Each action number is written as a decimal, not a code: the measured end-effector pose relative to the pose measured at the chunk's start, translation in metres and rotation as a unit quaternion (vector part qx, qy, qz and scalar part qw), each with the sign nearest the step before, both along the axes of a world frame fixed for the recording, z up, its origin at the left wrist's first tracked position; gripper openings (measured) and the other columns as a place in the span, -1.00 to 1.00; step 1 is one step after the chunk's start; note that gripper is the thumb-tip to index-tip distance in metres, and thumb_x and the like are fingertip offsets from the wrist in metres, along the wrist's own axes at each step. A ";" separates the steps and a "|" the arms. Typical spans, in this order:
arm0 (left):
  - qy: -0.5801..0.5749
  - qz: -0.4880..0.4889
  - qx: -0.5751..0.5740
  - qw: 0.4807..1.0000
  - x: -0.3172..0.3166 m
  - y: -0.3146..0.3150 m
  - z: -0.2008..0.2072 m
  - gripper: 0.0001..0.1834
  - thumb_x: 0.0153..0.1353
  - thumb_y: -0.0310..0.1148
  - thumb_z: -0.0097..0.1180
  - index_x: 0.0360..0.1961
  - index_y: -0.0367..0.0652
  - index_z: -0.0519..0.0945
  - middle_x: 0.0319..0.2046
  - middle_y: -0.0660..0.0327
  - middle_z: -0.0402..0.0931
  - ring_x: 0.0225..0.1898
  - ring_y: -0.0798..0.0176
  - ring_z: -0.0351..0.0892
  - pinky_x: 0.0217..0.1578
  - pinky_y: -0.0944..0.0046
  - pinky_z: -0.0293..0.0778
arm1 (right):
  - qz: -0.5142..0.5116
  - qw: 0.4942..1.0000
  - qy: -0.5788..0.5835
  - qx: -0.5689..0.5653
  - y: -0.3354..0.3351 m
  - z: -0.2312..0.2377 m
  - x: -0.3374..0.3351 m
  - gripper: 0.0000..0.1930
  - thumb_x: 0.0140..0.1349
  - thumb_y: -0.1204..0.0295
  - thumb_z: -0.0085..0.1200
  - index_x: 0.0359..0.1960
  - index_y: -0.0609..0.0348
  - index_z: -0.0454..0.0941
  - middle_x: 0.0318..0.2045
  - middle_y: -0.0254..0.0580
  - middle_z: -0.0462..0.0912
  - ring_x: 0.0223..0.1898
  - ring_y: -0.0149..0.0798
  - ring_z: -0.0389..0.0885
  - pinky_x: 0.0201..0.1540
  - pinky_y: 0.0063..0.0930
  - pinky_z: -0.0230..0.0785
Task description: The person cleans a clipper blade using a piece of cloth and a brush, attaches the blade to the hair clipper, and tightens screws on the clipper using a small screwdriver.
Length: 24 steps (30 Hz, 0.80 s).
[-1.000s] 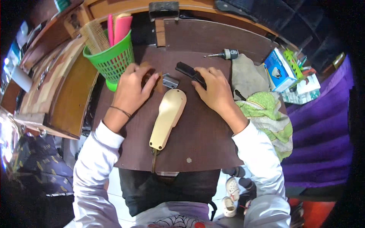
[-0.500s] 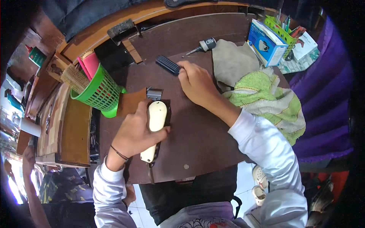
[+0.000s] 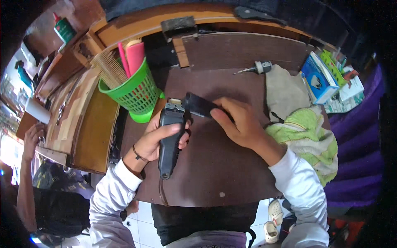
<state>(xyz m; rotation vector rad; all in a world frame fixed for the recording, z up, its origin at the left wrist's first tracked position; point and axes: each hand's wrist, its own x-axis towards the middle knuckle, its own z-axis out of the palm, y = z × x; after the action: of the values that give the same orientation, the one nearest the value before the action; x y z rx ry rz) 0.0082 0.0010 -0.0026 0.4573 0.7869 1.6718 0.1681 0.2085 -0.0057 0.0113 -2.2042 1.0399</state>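
Note:
My left hand (image 3: 152,142) is wrapped round a black hair clipper (image 3: 168,142), its thumb across the body. The clipper stands with its metal blade end (image 3: 174,107) pointing away from me, and a cord hangs from its near end. In my right hand (image 3: 244,124) is a black ribbed block (image 3: 202,106), gripped by one end between thumb and fingers. The block's free end is close beside the clipper's blade; whether they touch I cannot tell. Both are held over the brown tabletop (image 3: 223,173).
A green basket (image 3: 134,95) of brushes stands at the left. Behind lies a screwdriver-like tool (image 3: 260,67). On the right are a grey cloth (image 3: 287,91), a green and white towel (image 3: 308,132) and a blue box (image 3: 320,78). Another person's hand (image 3: 33,138) shows at far left.
My left hand has turned the clipper from its cream side to its black side. My right hand has lifted the black block off the tabletop and brought it nearer the blade.

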 end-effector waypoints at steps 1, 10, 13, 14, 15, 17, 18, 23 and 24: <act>0.046 -0.009 -0.006 0.999 -0.005 -0.004 0.001 -0.47 0.33 -0.48 0.19 0.28 -0.18 0.33 -0.13 0.09 0.57 -0.28 0.24 0.67 -0.28 0.26 0.67 | 0.028 0.999 0.017 0.014 -0.006 0.000 -0.002 -0.79 0.45 0.31 0.14 -0.14 0.23 0.60 -0.40 0.07 0.62 -0.32 0.11 0.67 -0.29 -0.22 0.44; 0.218 -0.136 0.018 0.966 -0.027 -0.009 0.003 -0.27 0.23 -0.61 0.22 0.39 -0.14 0.21 -0.15 0.07 0.55 -0.40 0.25 0.64 -0.46 0.27 0.61 | -0.049 0.990 -0.077 0.106 -0.021 0.002 -0.019 -0.71 0.39 0.24 0.26 -0.18 0.25 0.55 -0.44 0.09 0.64 -0.35 0.20 0.69 -0.35 -0.10 0.48; 0.224 -0.126 0.018 0.966 -0.025 -0.011 -0.003 -0.21 0.21 -0.61 0.21 0.44 -0.12 0.17 -0.15 0.05 0.54 -0.41 0.24 0.64 -0.49 0.28 0.60 | -0.093 0.994 -0.052 0.005 -0.018 -0.006 -0.022 -0.73 0.35 0.30 0.31 -0.26 0.24 0.52 -0.52 -0.01 0.57 -0.55 0.05 0.58 -0.46 -0.25 0.37; 0.230 -0.118 0.008 0.966 -0.025 -0.012 -0.005 -0.20 0.21 -0.61 0.20 0.45 -0.10 0.16 -0.15 0.05 0.54 -0.41 0.23 0.64 -0.49 0.27 0.61 | -0.093 0.994 -0.053 0.005 -0.022 -0.005 -0.022 -0.73 0.35 0.30 0.31 -0.26 0.24 0.52 -0.52 -0.01 0.57 -0.55 0.05 0.58 -0.46 -0.25 0.37; 0.235 -0.112 -0.003 0.966 -0.024 -0.013 -0.006 -0.19 0.21 -0.61 0.20 0.45 -0.09 0.15 -0.15 0.05 0.54 -0.41 0.22 0.64 -0.48 0.27 0.61 | -0.044 0.998 -0.035 0.032 -0.028 -0.002 -0.021 -0.73 0.36 0.29 0.30 -0.27 0.23 0.53 -0.53 0.00 0.56 -0.56 0.04 0.56 -0.47 -0.25 0.36; 0.232 -0.102 -0.007 0.967 -0.023 -0.011 -0.005 -0.19 0.21 -0.61 0.20 0.46 -0.08 0.15 -0.15 0.05 0.54 -0.41 0.21 0.64 -0.48 0.27 0.61 | 0.055 0.995 0.001 0.085 -0.036 0.001 -0.018 -0.73 0.38 0.27 0.28 -0.28 0.22 0.53 -0.54 0.01 0.55 -0.58 0.03 0.53 -0.48 -0.26 0.34; 0.230 -0.091 -0.012 0.969 -0.021 -0.010 -0.003 -0.18 0.21 -0.61 0.19 0.46 -0.06 0.15 -0.16 0.06 0.54 -0.41 0.21 0.64 -0.49 0.27 0.61 | 0.055 0.995 0.004 0.083 -0.034 0.001 -0.017 -0.73 0.38 0.27 0.28 -0.28 0.22 0.53 -0.54 0.01 0.55 -0.58 0.03 0.53 -0.48 -0.26 0.34; 0.217 -0.069 -0.014 0.974 -0.012 -0.006 0.002 -0.19 0.22 -0.59 0.18 0.47 -0.04 0.15 -0.18 0.06 0.53 -0.42 0.19 0.64 -0.49 0.25 0.60 | -0.086 0.993 -0.084 0.023 -0.023 0.005 -0.008 -0.69 0.36 0.16 0.29 -0.25 0.17 0.58 -0.46 0.10 0.64 -0.38 0.19 0.70 -0.41 -0.06 0.48; 0.221 -0.071 -0.017 0.972 -0.011 -0.006 0.003 -0.19 0.22 -0.59 0.18 0.47 -0.04 0.15 -0.18 0.06 0.53 -0.42 0.19 0.64 -0.49 0.25 0.60 | -0.066 0.995 -0.068 0.018 -0.023 0.009 -0.004 -0.69 0.36 0.15 0.29 -0.26 0.16 0.58 -0.47 0.10 0.64 -0.39 0.19 0.70 -0.41 -0.07 0.48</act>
<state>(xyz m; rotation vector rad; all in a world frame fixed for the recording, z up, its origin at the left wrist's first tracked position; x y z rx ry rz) -0.0028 -0.0051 0.0000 0.8600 1.0787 1.4364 0.1639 0.1858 0.0034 -0.1917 -2.3117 0.9531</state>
